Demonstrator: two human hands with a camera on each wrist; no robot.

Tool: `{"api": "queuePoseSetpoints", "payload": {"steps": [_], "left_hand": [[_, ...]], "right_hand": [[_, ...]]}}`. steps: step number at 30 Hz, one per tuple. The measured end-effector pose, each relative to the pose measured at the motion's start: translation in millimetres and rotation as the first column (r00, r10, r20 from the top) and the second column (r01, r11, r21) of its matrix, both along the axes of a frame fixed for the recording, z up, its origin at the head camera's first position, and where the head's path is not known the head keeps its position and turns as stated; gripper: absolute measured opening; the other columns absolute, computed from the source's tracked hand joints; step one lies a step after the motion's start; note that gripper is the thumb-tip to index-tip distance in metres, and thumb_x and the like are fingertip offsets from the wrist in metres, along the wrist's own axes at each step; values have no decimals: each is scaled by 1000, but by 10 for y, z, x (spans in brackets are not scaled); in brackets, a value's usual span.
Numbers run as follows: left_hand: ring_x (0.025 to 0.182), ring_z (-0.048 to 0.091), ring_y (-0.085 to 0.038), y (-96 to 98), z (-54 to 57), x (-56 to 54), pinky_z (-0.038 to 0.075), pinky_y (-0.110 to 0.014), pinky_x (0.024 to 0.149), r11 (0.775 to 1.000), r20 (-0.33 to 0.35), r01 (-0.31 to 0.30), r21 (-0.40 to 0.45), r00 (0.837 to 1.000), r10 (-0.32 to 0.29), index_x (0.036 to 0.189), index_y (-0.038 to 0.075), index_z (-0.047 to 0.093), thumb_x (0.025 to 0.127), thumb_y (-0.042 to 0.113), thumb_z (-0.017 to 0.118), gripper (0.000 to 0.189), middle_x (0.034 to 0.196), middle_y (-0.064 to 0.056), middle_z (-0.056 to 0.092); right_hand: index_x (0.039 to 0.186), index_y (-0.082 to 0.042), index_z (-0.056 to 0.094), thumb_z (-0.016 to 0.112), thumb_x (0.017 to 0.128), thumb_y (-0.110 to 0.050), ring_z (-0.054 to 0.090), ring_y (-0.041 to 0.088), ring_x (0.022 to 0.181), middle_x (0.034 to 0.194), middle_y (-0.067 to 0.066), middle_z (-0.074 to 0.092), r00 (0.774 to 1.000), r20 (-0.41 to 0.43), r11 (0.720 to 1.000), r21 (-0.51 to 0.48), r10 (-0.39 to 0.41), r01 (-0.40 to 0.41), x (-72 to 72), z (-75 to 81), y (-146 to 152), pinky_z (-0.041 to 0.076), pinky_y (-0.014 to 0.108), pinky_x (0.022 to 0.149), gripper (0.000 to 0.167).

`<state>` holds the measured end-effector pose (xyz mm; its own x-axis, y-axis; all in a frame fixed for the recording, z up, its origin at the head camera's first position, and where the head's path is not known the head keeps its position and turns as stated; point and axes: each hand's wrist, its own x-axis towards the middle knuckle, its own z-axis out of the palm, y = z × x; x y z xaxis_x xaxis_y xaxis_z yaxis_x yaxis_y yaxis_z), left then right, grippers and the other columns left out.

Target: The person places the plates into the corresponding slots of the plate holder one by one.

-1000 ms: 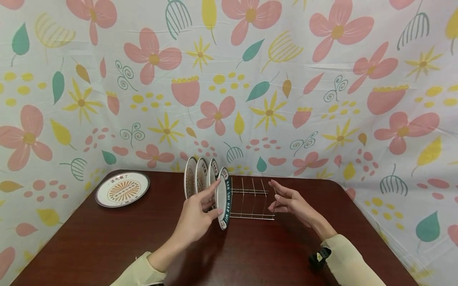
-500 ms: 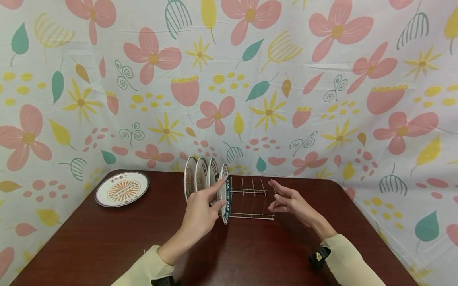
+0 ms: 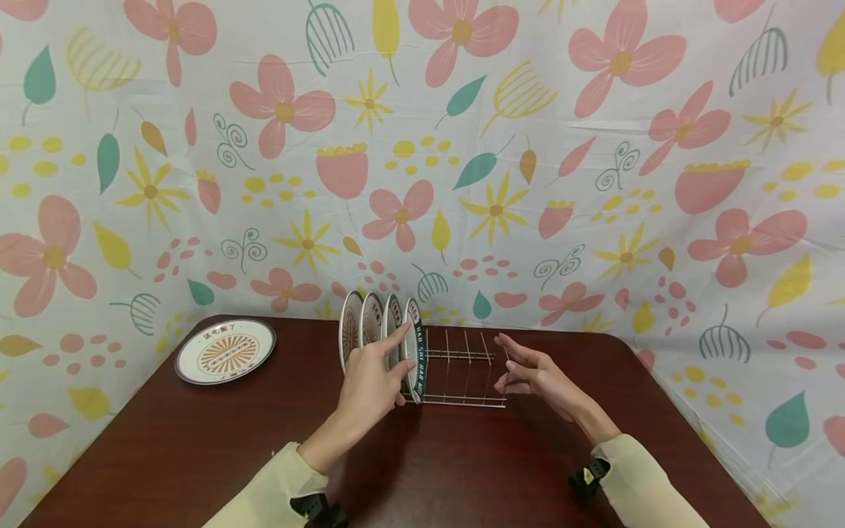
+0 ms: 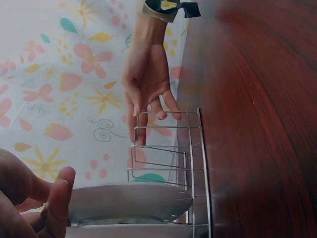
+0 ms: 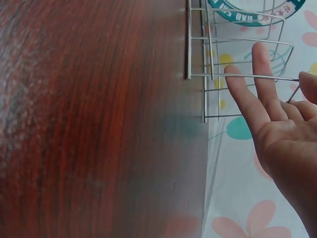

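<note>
My left hand (image 3: 371, 378) holds a white plate (image 3: 413, 345) with a dark green lettered rim, its index finger and thumb at the plate's near side. The plate stands upright in the wire dish rack (image 3: 465, 400), its lower edge down at the front rail. To its left, several more plates (image 3: 350, 331) stand in a row. At the rack's right end, my right hand (image 3: 538, 372) pinches the end wire; in the right wrist view the thumb (image 5: 308, 88) is on that wire and two fingers stretch past it.
Another white plate (image 3: 227, 352) with an orange sunburst pattern lies flat at the back left of the dark red-brown table (image 3: 455, 469). A flower-printed cloth (image 3: 515, 257) hangs behind the table. The rack's right-hand slots hold no plates.
The green-rimmed plate has come down and away from me into the rack, with my left hand on it. My right hand stays at the rack's right end.
</note>
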<state>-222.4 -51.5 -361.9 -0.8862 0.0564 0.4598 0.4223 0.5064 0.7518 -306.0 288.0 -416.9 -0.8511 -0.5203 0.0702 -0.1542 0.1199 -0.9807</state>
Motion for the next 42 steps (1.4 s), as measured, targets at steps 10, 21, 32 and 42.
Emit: {"api": "queuePoseSetpoints", "payload": {"steps": [10,21,32,42], "left_hand": [[37,60,-13,-1,-40,-37,51,-30,35,994,20,30,106,999,-32,149,18,62,94,-2,77,60,116,-31,71],[41,65,-20,-13,-28,-33,52,-31,37,993,47,34,109,998,-39,148,17,63,94,-1,77,58,124,-31,68],[43,65,-18,-90,-50,51,52,-31,38,995,42,72,76,996,-76,149,18,63,95,2,77,57,64,-6,69],[39,61,-15,-518,-70,398,50,-32,36,995,85,32,93,996,-40,141,24,70,94,2,79,53,60,-5,69]], "right_hand": [[170,-13,15,48,114,-15,69,35,106,175,11,12,1000,4,1000,-6,0,0,-7,-9,-17,56,46,101,65],[170,-15,13,47,114,-13,69,37,107,175,11,12,1000,-4,1000,1,-6,6,-15,-7,-18,56,47,101,66],[170,-13,11,53,112,-22,70,35,107,175,12,10,999,34,1000,-12,-26,27,0,33,-16,56,46,101,72],[170,-12,10,49,113,-19,71,32,103,175,12,9,998,52,999,-26,-20,22,-7,50,-29,57,44,100,69]]}}
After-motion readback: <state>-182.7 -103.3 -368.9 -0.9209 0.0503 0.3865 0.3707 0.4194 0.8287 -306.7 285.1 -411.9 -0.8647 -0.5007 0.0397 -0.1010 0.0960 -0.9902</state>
